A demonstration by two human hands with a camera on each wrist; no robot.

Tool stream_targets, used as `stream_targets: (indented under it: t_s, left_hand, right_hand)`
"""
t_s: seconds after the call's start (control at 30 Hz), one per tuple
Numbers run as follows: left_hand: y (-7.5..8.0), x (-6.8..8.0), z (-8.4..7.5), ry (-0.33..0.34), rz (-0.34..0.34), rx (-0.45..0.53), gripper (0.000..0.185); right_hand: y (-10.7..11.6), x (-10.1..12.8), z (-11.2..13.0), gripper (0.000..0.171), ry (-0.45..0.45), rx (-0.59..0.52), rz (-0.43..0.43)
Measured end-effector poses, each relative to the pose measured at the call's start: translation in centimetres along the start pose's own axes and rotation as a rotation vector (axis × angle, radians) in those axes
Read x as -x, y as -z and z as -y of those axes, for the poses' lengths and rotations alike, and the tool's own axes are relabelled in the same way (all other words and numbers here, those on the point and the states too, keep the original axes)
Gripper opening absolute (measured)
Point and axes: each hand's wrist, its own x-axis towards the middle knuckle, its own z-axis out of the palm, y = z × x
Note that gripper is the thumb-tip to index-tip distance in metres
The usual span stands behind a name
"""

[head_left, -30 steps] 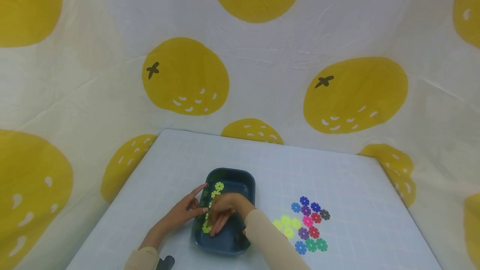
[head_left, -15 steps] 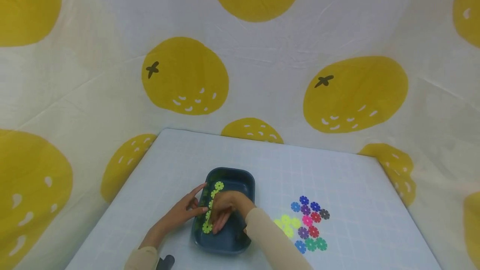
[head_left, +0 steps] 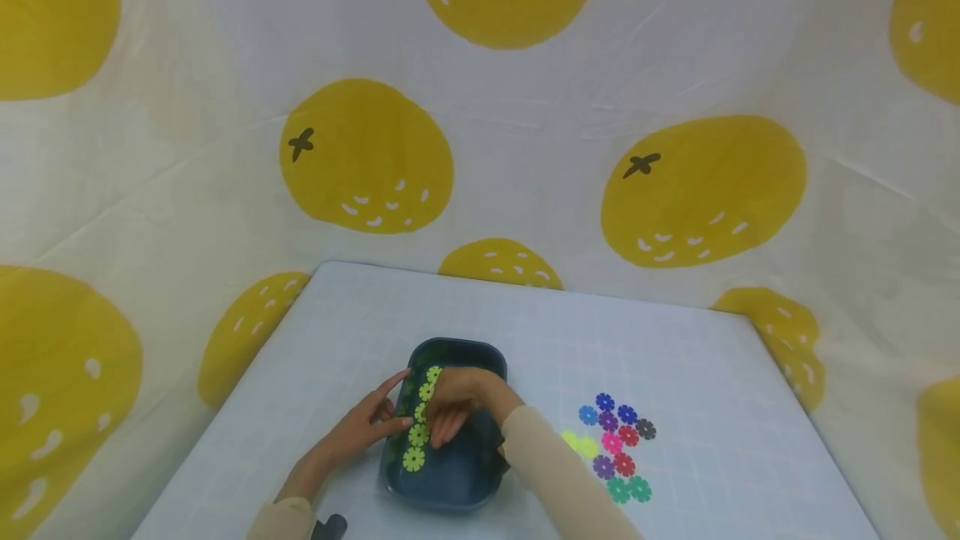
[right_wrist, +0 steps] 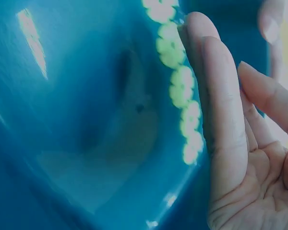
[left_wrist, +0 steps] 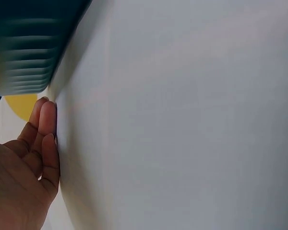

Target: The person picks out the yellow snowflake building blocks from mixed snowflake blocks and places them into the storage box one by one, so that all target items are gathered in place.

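Note:
A dark blue-green tray (head_left: pixel 453 486) stands on the white-covered table. Along its left inner side runs a row of yellow-green flower-shaped discs (head_left: pixel 414 459). My right hand (head_left: pixel 455 400) reaches down into the tray, right beside that row and hiding part of it. The right wrist view shows this hand's nearer fingers (right_wrist: pixel 225 110) straight, alongside the discs (right_wrist: pixel 181 86). At the tray's left rim rests my left hand (head_left: pixel 360 427), index finger and thumb extended at the edge. Its other fingers (left_wrist: pixel 48 117) lie loosely by the outer ribbed wall of the tray (left_wrist: pixel 29 52).
Right of the tray lie loose flower discs in several colours, among them green (head_left: pixel 639 488), pink (head_left: pixel 612 443) and dark blue (head_left: pixel 604 402). More yellow ones (head_left: pixel 585 447) are partly behind my right sleeve (head_left: pixel 562 473). A fruit-patterned cloth (head_left: pixel 525 165) hangs behind the table.
My right hand has drawn slightly up and away from the near end of the row, so more yellow-green discs show. The left hand stays at the rim.

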Motion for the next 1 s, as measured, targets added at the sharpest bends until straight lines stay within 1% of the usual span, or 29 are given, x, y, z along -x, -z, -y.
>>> stream_targets:
  t_s: [0.1, 0.23, 0.27, 0.3, 0.43, 0.47, 0.5, 0.67, 0.73, 0.83, 0.93, 1.0]
  left_hand:
    - [-0.1, -0.1, -0.1, 0.000, 0.005, 0.003, 0.074]
    - [-0.3, 0.0, -0.2, -0.005, 0.004, 0.000, 0.074]
    - [-0.1, 0.2, -0.8, -0.006, 0.006, 0.003, 0.074]
    - [-0.2, 0.1, -0.8, -0.004, 0.004, 0.002, 0.074]
    - [-0.2, 0.1, -1.0, 0.009, 0.001, 0.004, 0.075]
    - [-0.1, 0.1, -1.0, 0.008, 0.004, 0.009, 0.075]
    - [-0.3, -0.1, -0.4, 0.005, 0.002, 0.007, 0.075]
    - [-0.1, -0.2, 0.0, -0.019, 0.005, 0.008, 0.077]
    - [-0.1, -0.1, -0.1, -0.010, -0.004, 0.008, 0.076]
    - [0.1, 0.1, -0.6, -0.001, -0.017, 0.012, 0.075]
    - [0.2, 0.6, -1.7, 0.007, -0.018, 0.017, 0.074]
    - [0.3, 0.9, -2.5, 0.006, -0.011, 0.022, 0.074]
  right_hand:
    - [0.9, 0.9, 0.2, 0.025, 0.053, -0.033, -0.001]
    - [2.4, 2.5, 0.4, 0.030, 0.133, -0.091, 0.037]
    - [2.8, 2.9, 0.4, 0.029, 0.148, -0.101, 0.040]
    - [3.1, 3.4, 0.5, 0.030, 0.166, -0.110, 0.044]
    - [4.9, 5.3, -0.4, 0.030, 0.206, -0.140, 0.037]
    - [5.4, 5.7, -0.8, 0.031, 0.209, -0.151, 0.032]
    - [5.8, 6.1, -1.4, 0.033, 0.212, -0.166, 0.025]
    - [7.8, 7.7, -4.8, 0.042, 0.204, -0.253, -0.022]
    - [8.3, 8.3, -6.0, 0.041, 0.210, -0.274, -0.041]
    - [8.7, 9.1, -7.7, 0.037, 0.216, -0.303, -0.074]
    - [8.7, 9.9, -9.3, 0.034, 0.205, -0.312, -0.145]
    - [8.6, 10.6, -10.5, 0.035, 0.186, -0.321, -0.197]
